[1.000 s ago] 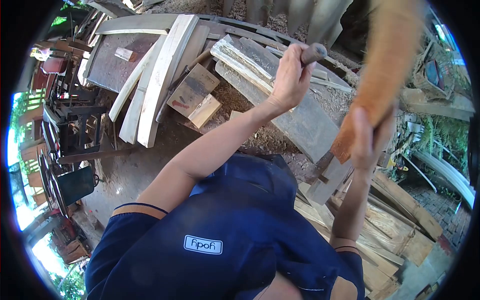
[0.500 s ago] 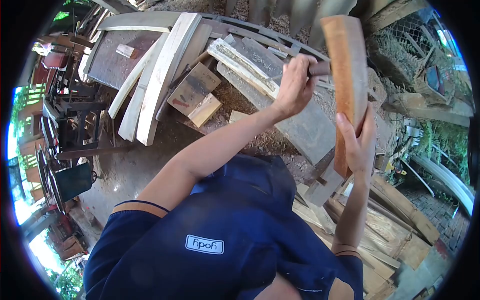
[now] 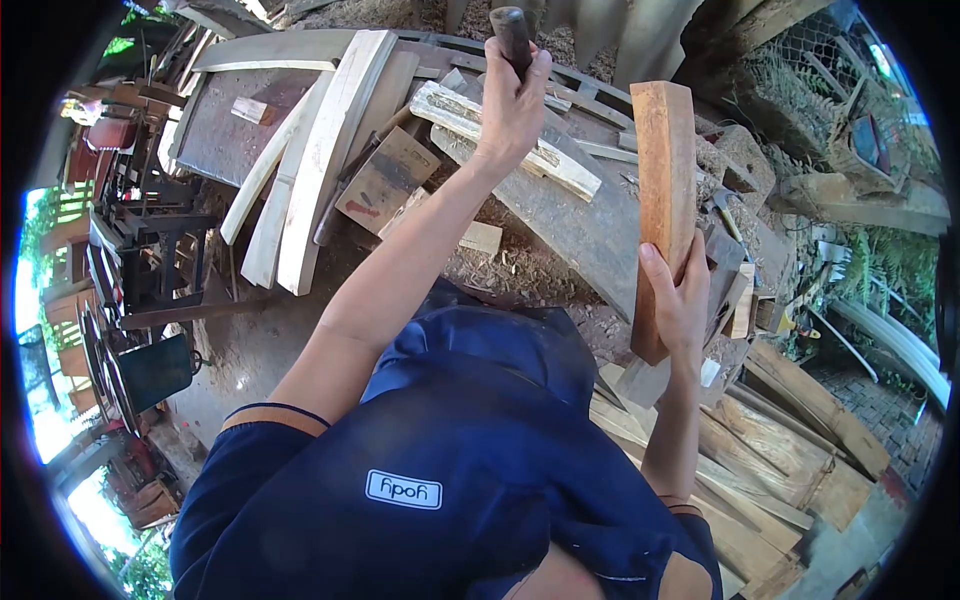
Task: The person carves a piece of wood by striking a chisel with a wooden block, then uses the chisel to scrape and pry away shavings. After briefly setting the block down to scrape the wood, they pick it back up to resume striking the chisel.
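Observation:
My left hand [image 3: 512, 115] is closed around a dark round bar [image 3: 511, 38], raised at the top middle over the bench. Most of the bar's length is hidden in the fist. To the right, my right hand [image 3: 682, 300] grips the lower part of a long, slightly bent brown wooden block [image 3: 663, 150], thumb on its near side and fingers behind. The block stands nearly upright in view, apart from the bar. Below the left hand, a pale rough board [image 3: 555, 170] lies on a wide grey plank [image 3: 585, 235].
Several pale curved timbers [image 3: 335, 160] lie at the left of the bench. A brown board [image 3: 388, 178] rests near the middle among shavings. A hammer [image 3: 728, 215] is right of the block. Planks [image 3: 770, 460] are stacked at lower right; dark chairs [image 3: 155, 365] stand left.
My left hand has moved up and left with the bar, away from the wooden block. My right hand has shifted the block slightly left and down, and its top is lower.

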